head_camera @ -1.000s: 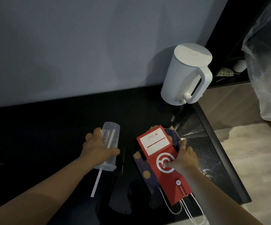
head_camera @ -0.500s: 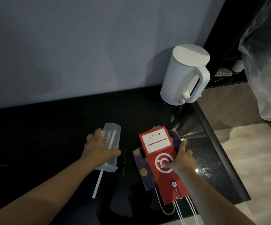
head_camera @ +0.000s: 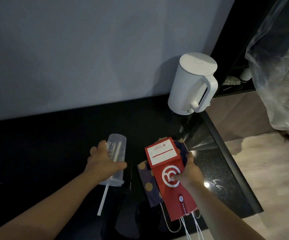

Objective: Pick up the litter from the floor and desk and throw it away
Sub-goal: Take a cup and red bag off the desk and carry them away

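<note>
Right, both grips are loaded. Left hand (head_camera: 104,163) wraps the clear plastic cup (head_camera: 117,149) mid-body. Cup's long axis runs far-to-near, base far, lid near, w/ the straw (head_camera: 103,200) poking toward the near edge. Right hand (head_camera: 190,172) pinches the red paper bag (head_camera: 176,201), thumb on top. It's stacked on a dotted bag (head_camera: 147,181) on the bench (head_camera: 53,135), cords off the near edge. Clear plastic sack (head_camera: 279,84) hangs far right, so prob. the right hand is nearer.

The black desk (head_camera: 53,144) carries a white kettle (head_camera: 190,84) at its back right corner, and a navy polka-dot paper bag (head_camera: 143,176) lying flat with a red paper bag (head_camera: 172,200) on top.
</note>
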Demonstrator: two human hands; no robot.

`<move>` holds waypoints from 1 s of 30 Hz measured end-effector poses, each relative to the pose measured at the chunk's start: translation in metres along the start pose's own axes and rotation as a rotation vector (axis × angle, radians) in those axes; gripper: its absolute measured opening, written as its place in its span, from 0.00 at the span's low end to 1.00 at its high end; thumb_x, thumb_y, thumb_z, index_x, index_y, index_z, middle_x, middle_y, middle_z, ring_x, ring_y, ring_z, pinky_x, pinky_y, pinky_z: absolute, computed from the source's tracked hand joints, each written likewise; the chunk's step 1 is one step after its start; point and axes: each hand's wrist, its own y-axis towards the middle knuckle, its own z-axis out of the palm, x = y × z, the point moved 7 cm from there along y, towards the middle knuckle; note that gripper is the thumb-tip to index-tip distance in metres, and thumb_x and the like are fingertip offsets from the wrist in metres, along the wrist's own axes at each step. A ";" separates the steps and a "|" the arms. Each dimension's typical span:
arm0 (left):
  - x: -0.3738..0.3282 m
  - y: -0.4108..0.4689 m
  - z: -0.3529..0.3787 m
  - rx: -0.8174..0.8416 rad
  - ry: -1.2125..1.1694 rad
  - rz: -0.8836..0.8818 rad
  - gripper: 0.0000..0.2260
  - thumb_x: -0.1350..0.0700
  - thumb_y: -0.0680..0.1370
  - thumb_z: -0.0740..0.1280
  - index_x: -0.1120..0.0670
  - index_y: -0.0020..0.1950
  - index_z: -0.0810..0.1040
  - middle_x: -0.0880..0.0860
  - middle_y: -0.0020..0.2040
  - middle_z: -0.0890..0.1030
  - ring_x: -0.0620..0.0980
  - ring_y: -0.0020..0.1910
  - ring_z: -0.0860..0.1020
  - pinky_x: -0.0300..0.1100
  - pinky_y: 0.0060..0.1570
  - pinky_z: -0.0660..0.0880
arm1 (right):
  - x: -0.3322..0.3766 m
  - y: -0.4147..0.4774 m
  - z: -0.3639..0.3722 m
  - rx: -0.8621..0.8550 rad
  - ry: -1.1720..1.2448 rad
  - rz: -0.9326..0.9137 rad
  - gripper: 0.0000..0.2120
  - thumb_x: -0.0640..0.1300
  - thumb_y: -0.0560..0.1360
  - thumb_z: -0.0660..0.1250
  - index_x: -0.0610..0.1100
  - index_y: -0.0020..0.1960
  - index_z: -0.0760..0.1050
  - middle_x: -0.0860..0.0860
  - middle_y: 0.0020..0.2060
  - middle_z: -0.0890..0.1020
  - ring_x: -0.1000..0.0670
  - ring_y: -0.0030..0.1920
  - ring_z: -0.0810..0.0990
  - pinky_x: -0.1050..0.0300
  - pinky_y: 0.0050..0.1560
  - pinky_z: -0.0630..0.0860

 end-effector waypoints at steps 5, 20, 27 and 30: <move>-0.004 -0.003 -0.008 0.018 -0.038 0.043 0.43 0.43 0.63 0.76 0.46 0.70 0.55 0.52 0.58 0.61 0.54 0.57 0.70 0.51 0.52 0.76 | 0.016 -0.018 -0.017 -0.024 0.260 -0.068 0.46 0.40 0.66 0.78 0.50 0.75 0.55 0.49 0.54 0.82 0.47 0.51 0.83 0.46 0.51 0.81; -0.089 -0.046 -0.093 -0.020 -0.144 0.498 0.42 0.44 0.62 0.77 0.46 0.69 0.56 0.51 0.61 0.62 0.50 0.56 0.68 0.47 0.49 0.71 | 0.092 -0.155 -0.158 -0.460 0.375 -0.341 0.42 0.44 0.71 0.74 0.57 0.77 0.54 0.57 0.48 0.82 0.62 0.40 0.82 0.67 0.38 0.78; -0.189 -0.110 -0.108 0.023 -0.241 0.829 0.42 0.44 0.62 0.77 0.44 0.69 0.56 0.46 0.57 0.62 0.46 0.54 0.68 0.39 0.43 0.68 | 0.080 -0.258 -0.246 -0.768 0.438 -0.439 0.34 0.43 0.74 0.69 0.70 0.69 0.59 0.61 0.46 0.83 0.60 0.43 0.84 0.62 0.37 0.81; -0.241 -0.147 -0.091 0.096 -0.244 0.962 0.43 0.44 0.62 0.77 0.42 0.70 0.54 0.46 0.59 0.63 0.47 0.54 0.68 0.41 0.43 0.68 | 0.046 -0.297 -0.283 -0.895 0.466 -0.391 0.35 0.43 0.73 0.70 0.75 0.65 0.58 0.63 0.43 0.81 0.66 0.43 0.82 0.71 0.29 0.75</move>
